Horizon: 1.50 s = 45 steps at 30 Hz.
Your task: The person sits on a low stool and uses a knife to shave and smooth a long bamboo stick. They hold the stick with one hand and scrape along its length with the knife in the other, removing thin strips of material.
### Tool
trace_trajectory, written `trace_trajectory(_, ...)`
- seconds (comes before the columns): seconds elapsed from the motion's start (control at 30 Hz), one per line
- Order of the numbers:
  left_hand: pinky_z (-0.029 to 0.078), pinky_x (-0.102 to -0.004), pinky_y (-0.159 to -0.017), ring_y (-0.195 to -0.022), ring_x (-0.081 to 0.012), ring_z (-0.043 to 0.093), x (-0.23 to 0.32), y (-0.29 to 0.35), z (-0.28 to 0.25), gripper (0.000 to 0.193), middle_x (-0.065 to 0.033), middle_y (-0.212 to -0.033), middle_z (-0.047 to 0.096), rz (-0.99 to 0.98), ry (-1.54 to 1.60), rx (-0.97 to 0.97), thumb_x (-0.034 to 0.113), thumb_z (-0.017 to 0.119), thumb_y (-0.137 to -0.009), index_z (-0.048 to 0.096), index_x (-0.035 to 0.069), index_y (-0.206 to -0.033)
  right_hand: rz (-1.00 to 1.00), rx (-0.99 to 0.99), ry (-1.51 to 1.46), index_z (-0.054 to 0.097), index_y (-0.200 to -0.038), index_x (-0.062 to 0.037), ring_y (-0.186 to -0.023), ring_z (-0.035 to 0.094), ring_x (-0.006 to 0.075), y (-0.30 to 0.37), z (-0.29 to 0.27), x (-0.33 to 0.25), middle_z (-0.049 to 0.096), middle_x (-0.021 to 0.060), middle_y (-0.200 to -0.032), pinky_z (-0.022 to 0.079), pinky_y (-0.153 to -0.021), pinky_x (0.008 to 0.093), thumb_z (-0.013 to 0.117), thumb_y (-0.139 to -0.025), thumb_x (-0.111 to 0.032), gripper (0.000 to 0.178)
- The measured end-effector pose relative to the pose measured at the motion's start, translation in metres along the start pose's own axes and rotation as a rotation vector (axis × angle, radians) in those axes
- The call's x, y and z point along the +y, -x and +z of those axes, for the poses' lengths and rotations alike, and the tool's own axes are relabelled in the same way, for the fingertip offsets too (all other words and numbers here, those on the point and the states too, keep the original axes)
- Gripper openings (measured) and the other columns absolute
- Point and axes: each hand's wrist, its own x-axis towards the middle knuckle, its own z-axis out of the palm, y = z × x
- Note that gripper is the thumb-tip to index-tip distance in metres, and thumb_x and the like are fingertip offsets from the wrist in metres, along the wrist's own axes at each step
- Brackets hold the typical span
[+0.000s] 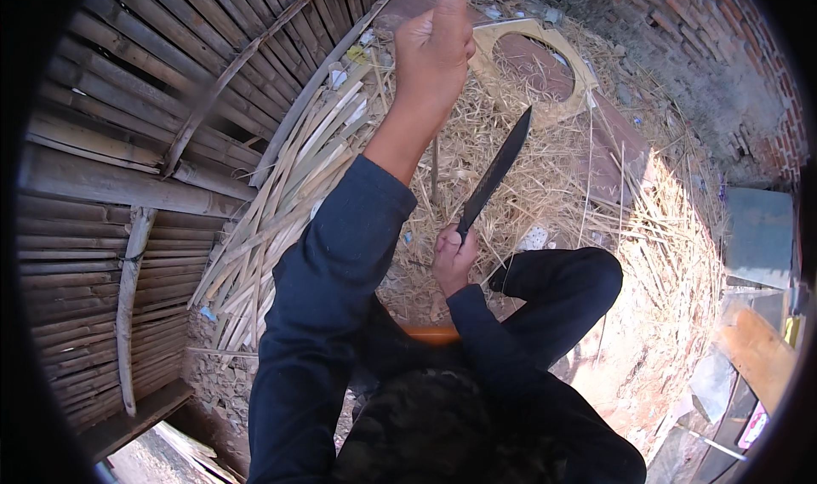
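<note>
Dark left sleeve [328,271]: stretching forward, nearest my camera.
Bamboo wall [77,301]: standing beside heaped pale strips [281,203].
Left hand [431,54]: reaching high, thumb extending, fingers curling; I cannot tell how far, or whether around anything.
Right hand [455,261]: I am watching it closing around a dark knife [499,167], the blade pointing forward and rightward over straw [553,165].

Harsh glare on straw [668,246] at right; elsewhere mostly shade; fisheye-bent edges, black corners.
</note>
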Motion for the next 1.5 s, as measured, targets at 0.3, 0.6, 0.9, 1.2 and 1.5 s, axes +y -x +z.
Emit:
trace_trajectory(0.3, 0.023, -0.0245, -0.046, -0.050, -0.0056, 0.027, -0.005, -0.006, -0.011, 0.044, 0.0057, -0.057, 0.030, -0.034, 0.017, 0.142, 0.041, 0.053, -0.094, 0.034, 0.017, -0.063, 0.481, -0.032, 0.193, 0.053, -0.079, -0.0003, -0.053, 0.047, 0.0150, 0.003, 0.008, 0.009, 0.048, 0.0076, -0.059, 0.040, -0.053, 0.0340, 0.045, -0.099, -0.036, 0.041)
trace_trajectory(0.6, 0.022, -0.0242, -0.046, -0.049, -0.0064, 0.027, 0.003, -0.004, -0.006, 0.044, 0.0054, -0.056, 0.029, -0.044, 0.054, 0.173, 0.040, 0.054, -0.093, 0.033, 0.017, -0.062, -0.010, 0.105, 0.440, 0.057, -0.091, 0.0034, -0.061, 0.058, 0.0311, 0.025, 0.001, 0.084, 0.060, 0.0150, -0.069, 0.045, -0.061, 0.0391, 0.051, -0.094, -0.037, 0.041)
trace_trajectory(0.9, 0.020, -0.0247, -0.045, -0.048, -0.0068, 0.025, -0.003, -0.004, -0.020, 0.046, 0.0048, -0.056, 0.029, 0.030, 0.016, 0.247, 0.043, 0.049, -0.095, 0.033, 0.015, -0.062, 0.123, -0.050, 0.131, 0.059, -0.088, 0.0017, -0.059, 0.056, 0.0185, 0.015, 0.005, -0.002, 0.055, 0.0111, -0.063, 0.042, -0.056, 0.0329, 0.054, -0.095, -0.033, 0.035)
trace_trajectory(1.2, 0.021, -0.0251, -0.047, -0.050, -0.0063, 0.026, 0.001, 0.001, 0.013, 0.052, 0.0052, -0.056, 0.028, -0.044, 0.046, 0.212, 0.044, 0.048, -0.097, 0.030, 0.014, -0.057, 0.700, -0.040, 0.806, 0.061, -0.094, 0.0067, -0.079, 0.066, 0.0378, 0.046, -0.030, 0.171, 0.065, 0.0223, -0.075, 0.048, -0.075, 0.0411, 0.047, -0.095, -0.045, 0.053)
trace_trajectory(1.5, 0.018, -0.0260, -0.044, -0.046, -0.0094, 0.020, 0.007, -0.004, -0.025, 0.049, 0.0018, -0.051, 0.025, -0.062, 0.089, 0.125, 0.041, 0.042, -0.096, 0.025, 0.015, -0.057, 0.299, -0.039, -0.028, 0.055, -0.082, 0.0019, -0.062, 0.050, 0.0216, -0.006, 0.031, -0.002, 0.052, 0.0140, -0.065, 0.042, -0.063, 0.0349, 0.048, -0.098, -0.038, 0.043)
